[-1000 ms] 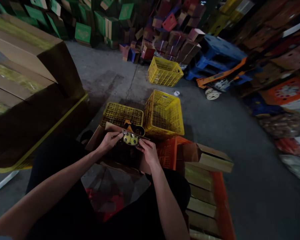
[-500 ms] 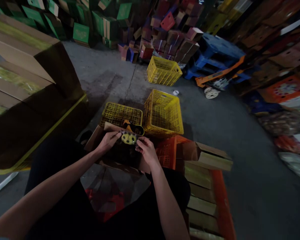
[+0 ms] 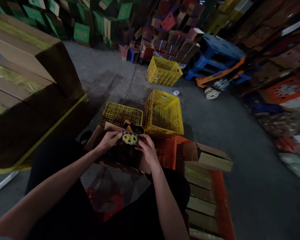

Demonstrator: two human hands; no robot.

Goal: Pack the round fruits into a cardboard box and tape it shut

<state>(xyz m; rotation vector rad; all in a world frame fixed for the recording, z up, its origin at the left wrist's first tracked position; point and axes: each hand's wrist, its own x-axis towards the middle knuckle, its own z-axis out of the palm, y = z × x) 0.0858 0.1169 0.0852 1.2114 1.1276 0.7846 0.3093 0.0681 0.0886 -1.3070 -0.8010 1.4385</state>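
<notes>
Between my two hands is a small clear-wrapped packet [image 3: 130,139], yellow with dark round spots. Its left end is pinched by my left hand [image 3: 109,140], its right end by my right hand [image 3: 146,146]. Both hands are over an open cardboard box [image 3: 93,138] between my knees. The inside of the box is dark, and its contents cannot be made out. Just beyond the box, an orange and black object [image 3: 132,126] with a curved loop lies at the edge of an upturned-looking yellow crate [image 3: 122,111].
An open yellow crate [image 3: 163,111] stands ahead, another yellow crate [image 3: 164,71] behind it. At my right is an orange crate [image 3: 226,200] of cartons. Stacked cartons [image 3: 22,56] rise at left. Farther off are blue pallets [image 3: 220,50] and an orange pallet jack [image 3: 220,73].
The packet has shifted very slightly to the right and tilted a little. My right hand's fingers have moved along its end. Both hands still grip it over the box.
</notes>
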